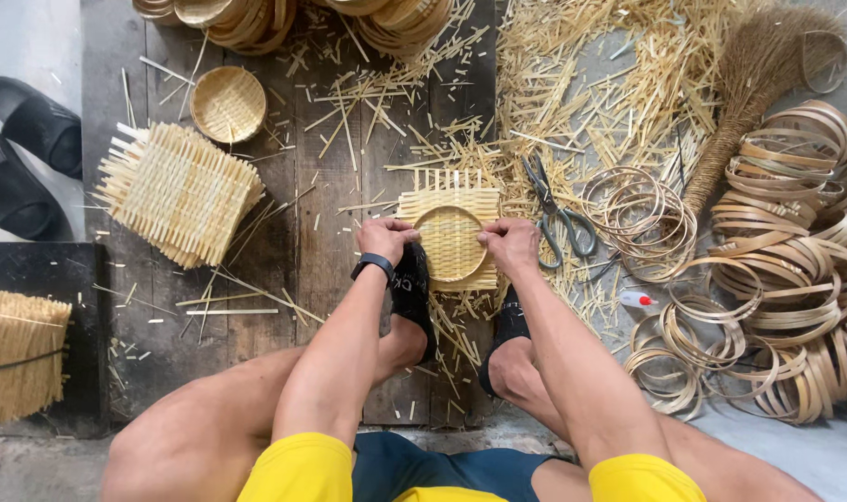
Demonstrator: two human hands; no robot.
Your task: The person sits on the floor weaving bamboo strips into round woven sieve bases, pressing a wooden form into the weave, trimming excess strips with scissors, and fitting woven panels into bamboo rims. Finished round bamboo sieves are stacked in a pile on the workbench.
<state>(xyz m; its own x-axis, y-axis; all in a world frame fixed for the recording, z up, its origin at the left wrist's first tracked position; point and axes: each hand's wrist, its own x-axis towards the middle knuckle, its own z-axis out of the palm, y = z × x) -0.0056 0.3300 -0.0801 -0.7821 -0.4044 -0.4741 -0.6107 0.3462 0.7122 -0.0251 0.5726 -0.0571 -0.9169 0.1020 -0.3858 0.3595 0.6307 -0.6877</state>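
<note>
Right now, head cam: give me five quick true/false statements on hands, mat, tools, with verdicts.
1. Both hands press a round hoop onto a square woven mat. True: left hand, right hand.
2. The scissors lie left of the mat. False: they lie just right of it.
3. The left wrist wears a dark band. True.
4. The stack of woven mats sits by the right hand. False: it is far left on the boards.
5. One finished small round basket lies above that stack. True.
</note>
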